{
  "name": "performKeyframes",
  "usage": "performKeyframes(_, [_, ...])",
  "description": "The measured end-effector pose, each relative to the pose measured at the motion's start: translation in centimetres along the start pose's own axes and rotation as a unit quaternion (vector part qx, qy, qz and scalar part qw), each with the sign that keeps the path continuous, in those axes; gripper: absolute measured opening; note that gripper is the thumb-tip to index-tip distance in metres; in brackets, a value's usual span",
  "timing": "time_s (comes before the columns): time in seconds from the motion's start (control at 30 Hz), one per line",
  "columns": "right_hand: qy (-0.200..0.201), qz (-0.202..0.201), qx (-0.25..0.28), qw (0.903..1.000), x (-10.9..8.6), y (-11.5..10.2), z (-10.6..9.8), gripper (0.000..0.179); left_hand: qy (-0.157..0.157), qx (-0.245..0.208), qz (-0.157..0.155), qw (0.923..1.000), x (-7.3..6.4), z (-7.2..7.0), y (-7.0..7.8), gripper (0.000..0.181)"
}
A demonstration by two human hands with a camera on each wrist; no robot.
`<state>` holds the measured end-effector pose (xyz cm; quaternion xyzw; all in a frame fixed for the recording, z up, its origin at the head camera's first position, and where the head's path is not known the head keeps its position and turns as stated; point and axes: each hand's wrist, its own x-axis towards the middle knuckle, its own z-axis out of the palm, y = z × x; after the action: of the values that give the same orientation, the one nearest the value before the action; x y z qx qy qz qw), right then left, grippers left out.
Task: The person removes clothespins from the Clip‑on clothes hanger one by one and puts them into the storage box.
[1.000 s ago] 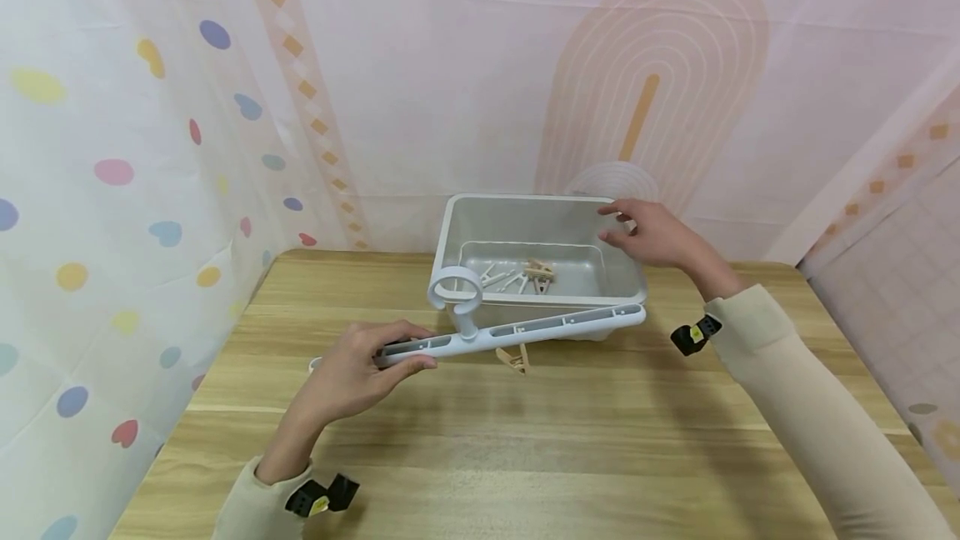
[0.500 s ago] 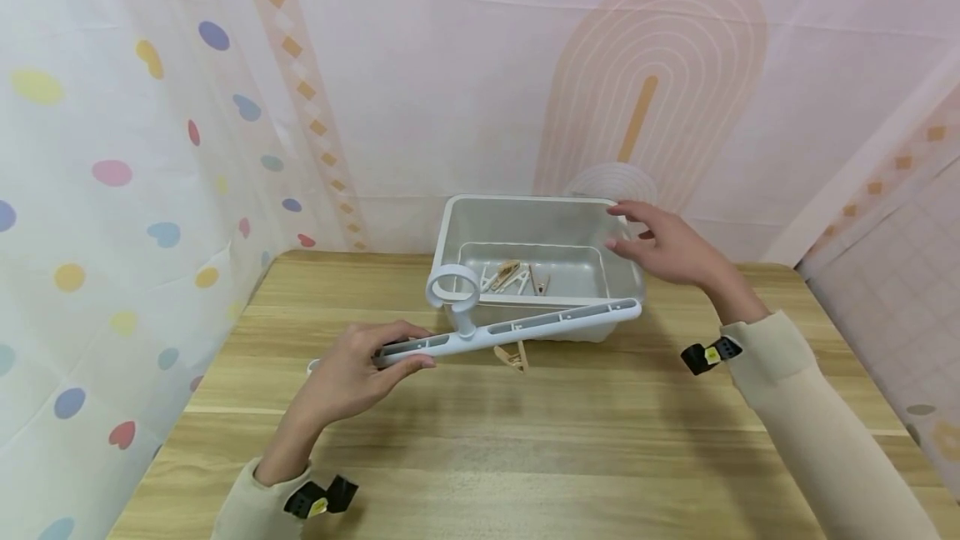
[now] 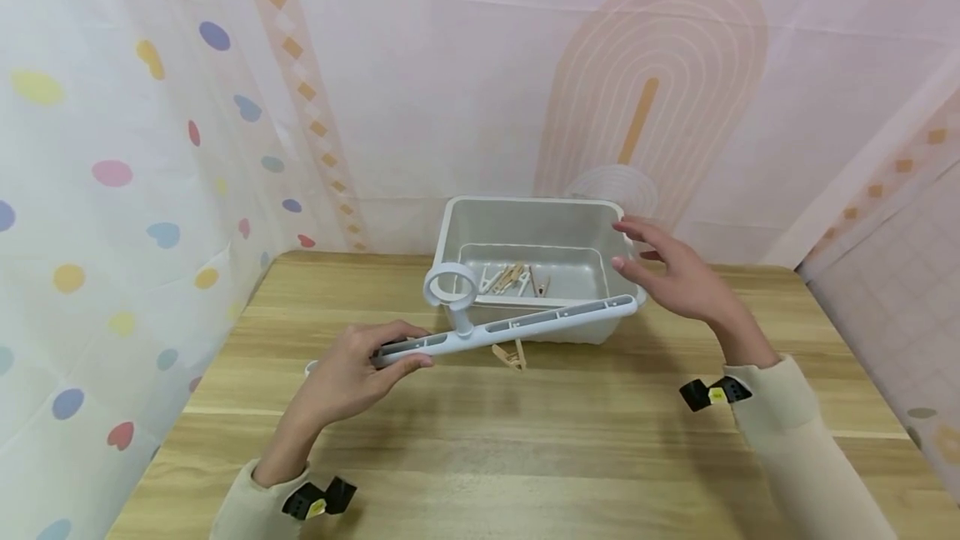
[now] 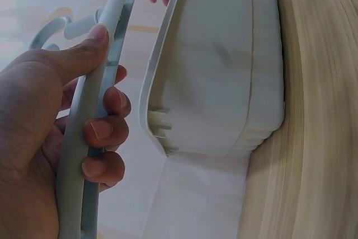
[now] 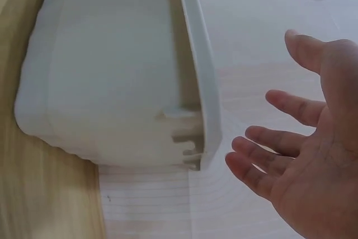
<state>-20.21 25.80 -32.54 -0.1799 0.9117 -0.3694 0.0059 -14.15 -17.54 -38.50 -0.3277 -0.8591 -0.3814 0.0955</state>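
My left hand [image 3: 358,373] grips one end of a pale blue-grey plastic hanger [image 3: 547,322] with a ring-shaped hook [image 3: 450,284]. In the left wrist view, the thumb presses one side of the hanger bar [image 4: 114,12] and the fingers curl round the other. A tan clothespin [image 3: 512,355] hangs from the bar's underside near its middle. Behind the hanger stands a grey-white plastic bin [image 3: 536,205], with several white and tan clothespins [image 3: 510,277] on its floor. Beside the bin's right rim, my right hand [image 5: 302,155] is held with fingers spread and nothing in them.
The wooden table [image 3: 525,457] extends in front of the bin and to both sides. A patterned cloth [image 3: 450,107] hangs behind the table and along the left. The hanger's far end overlaps the bin's front rim in the head view.
My right hand has drawn back from over the bin, toward the right and nearer me. Inside the bin, a tan clothespin now lies among the white ones. The hanger has barely shifted.
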Motion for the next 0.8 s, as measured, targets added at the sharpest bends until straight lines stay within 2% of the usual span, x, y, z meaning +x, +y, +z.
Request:
performKeyframes(0.2, [0.018, -0.026, 0.020, 0.9993, -1.0, -0.1, 0.6, 0.061, 0.002, -0.001, 0.004, 1.0000, 0.0, 0.0, -0.1, 0.022])
performKeyframes(0.5, [0.027, -0.025, 0.079, 0.9962, -2.2, -0.3, 1.3, 0.057, 0.007, 0.000, -0.004, 1.0000, -0.1, -0.2, -0.1, 0.023])
performKeyframes(0.8, [0.063, -0.077, 0.120, 0.9877, -3.7, -0.5, 2.1, 0.054, 0.009, 0.003, 0.000, 1.0000, 0.0, -0.1, -0.3, 0.023])
